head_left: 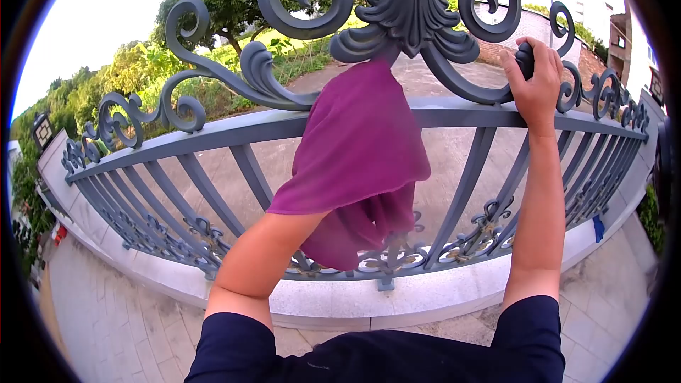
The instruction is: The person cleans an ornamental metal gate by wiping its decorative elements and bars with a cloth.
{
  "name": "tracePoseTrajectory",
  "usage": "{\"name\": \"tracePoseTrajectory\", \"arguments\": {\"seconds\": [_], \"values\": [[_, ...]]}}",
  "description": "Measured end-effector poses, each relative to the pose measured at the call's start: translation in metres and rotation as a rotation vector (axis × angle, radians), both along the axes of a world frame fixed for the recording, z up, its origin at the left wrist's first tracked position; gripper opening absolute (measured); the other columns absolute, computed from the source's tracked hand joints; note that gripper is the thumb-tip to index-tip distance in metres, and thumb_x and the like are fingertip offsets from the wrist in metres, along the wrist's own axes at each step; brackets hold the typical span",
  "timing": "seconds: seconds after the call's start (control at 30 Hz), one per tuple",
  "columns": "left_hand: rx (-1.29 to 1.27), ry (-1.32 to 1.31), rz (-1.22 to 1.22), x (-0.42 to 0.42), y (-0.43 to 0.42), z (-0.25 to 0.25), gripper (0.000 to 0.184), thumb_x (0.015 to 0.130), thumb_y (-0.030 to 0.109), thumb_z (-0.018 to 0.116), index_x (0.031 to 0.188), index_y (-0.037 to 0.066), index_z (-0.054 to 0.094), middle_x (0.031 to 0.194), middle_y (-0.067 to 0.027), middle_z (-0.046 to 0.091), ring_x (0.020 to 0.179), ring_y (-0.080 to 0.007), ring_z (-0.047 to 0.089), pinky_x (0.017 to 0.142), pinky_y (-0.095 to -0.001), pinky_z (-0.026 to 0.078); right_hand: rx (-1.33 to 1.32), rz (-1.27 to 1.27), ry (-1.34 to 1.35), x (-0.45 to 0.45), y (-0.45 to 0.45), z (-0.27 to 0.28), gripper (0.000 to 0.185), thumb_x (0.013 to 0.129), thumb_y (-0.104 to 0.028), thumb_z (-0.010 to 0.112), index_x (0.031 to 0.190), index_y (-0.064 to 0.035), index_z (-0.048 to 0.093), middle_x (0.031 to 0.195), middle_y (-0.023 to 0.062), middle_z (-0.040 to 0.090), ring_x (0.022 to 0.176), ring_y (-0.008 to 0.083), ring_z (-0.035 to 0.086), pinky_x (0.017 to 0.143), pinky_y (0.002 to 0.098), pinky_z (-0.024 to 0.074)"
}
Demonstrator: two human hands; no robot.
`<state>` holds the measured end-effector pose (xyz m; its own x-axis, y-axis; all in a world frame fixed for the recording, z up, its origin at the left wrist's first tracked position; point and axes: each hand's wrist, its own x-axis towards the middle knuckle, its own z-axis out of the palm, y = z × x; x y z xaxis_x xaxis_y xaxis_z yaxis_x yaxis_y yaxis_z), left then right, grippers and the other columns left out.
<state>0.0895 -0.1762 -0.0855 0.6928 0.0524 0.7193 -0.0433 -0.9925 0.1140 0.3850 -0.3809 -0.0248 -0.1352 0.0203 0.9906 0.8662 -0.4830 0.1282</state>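
A purple cloth (pixel 362 135) drapes over my left hand and forearm and reaches up to the base of the leaf-shaped ornament (pixel 408 18) at the centre of the grey metal fence (pixel 277 125). The cloth hides my left hand, so its fingers do not show. On the right, my right hand (pixel 535 81) is closed round a dark curled end of the scrollwork, just above the top rail.
The fence curves to both sides above a pale stone ledge (pixel 440 298), with paving below. A blue cloth (pixel 599 228) hangs at the ledge's right, and red items (pixel 59 234) lie far left. Trees, a paved yard and a brick wall stand beyond.
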Motion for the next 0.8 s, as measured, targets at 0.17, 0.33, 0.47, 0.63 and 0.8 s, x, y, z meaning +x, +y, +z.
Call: {"name": "tracePoseTrajectory", "arguments": {"seconds": [0.17, 0.33, 0.47, 0.63, 0.8], "values": [[0.293, -0.12, 0.297, -0.037, 0.033, 0.007, 0.068, 0.09, 0.026, 0.085, 0.149, 0.007, 0.056, 0.14, -0.0144, 0.062, 0.129, -0.0302, 0.059, 0.113, -0.043, 0.045, 0.01, -0.006, 0.003, 0.002, 0.001, -0.002, 0.034, 0.094, -0.038, 0.078, 0.115, -0.0118, 0.072, 0.094, 0.0094, 0.068, 0.092, 0.0273, 0.065, 0.092, 0.0407, 0.0492], [-0.098, -0.237, 0.417, -0.021, 0.011, 0.055, 0.056, 0.087, 0.013, 0.082, 0.139, 0.005, 0.064, 0.127, -0.0153, 0.069, 0.119, -0.0349, 0.066, 0.103, -0.0414, 0.052, 0.012, -0.011, -0.019, 0.005, 0.0, -0.001, 0.035, 0.094, -0.039, 0.079, 0.117, -0.0129, 0.071, 0.095, 0.0087, 0.068, 0.093, 0.0269, 0.064, 0.092, 0.0404, 0.0495], [0.184, -0.26, 0.359, -0.005, 0.022, 0.046, 0.05, 0.089, 0.016, 0.081, 0.135, 0.004, 0.067, 0.12, -0.0158, 0.072, 0.115, -0.0308, 0.07, 0.1, -0.0403, 0.053, 0.024, 0.008, -0.019, 0.005, 0.002, -0.003, 0.035, 0.095, -0.039, 0.079, 0.117, -0.0131, 0.071, 0.095, 0.0084, 0.067, 0.093, 0.0269, 0.064, 0.092, 0.0404, 0.0495], [0.099, -0.352, 0.214, 0.005, 0.025, 0.042, 0.049, 0.089, 0.016, 0.081, 0.134, 0.004, 0.067, 0.122, -0.0159, 0.072, 0.116, -0.0305, 0.07, 0.1, -0.0402, 0.053, 0.024, -0.006, 0.003, 0.009, 0.002, -0.004, 0.037, 0.095, -0.041, 0.079, 0.119, -0.0134, 0.072, 0.096, 0.0086, 0.069, 0.094, 0.0266, 0.065, 0.091, 0.04, 0.0504], [-0.042, -0.418, 0.147, -0.002, 0.029, 0.047, 0.048, 0.089, 0.016, 0.081, 0.133, 0.004, 0.068, 0.125, -0.016, 0.072, 0.117, -0.0303, 0.07, 0.1, -0.0401, 0.053, 0.016, 0.001, -0.017, 0.011, 0.001, -0.005, 0.039, 0.095, -0.043, 0.079, 0.12, -0.0134, 0.072, 0.1, 0.0091, 0.07, 0.095, 0.0266, 0.066, 0.09, 0.0393, 0.0512]]}}
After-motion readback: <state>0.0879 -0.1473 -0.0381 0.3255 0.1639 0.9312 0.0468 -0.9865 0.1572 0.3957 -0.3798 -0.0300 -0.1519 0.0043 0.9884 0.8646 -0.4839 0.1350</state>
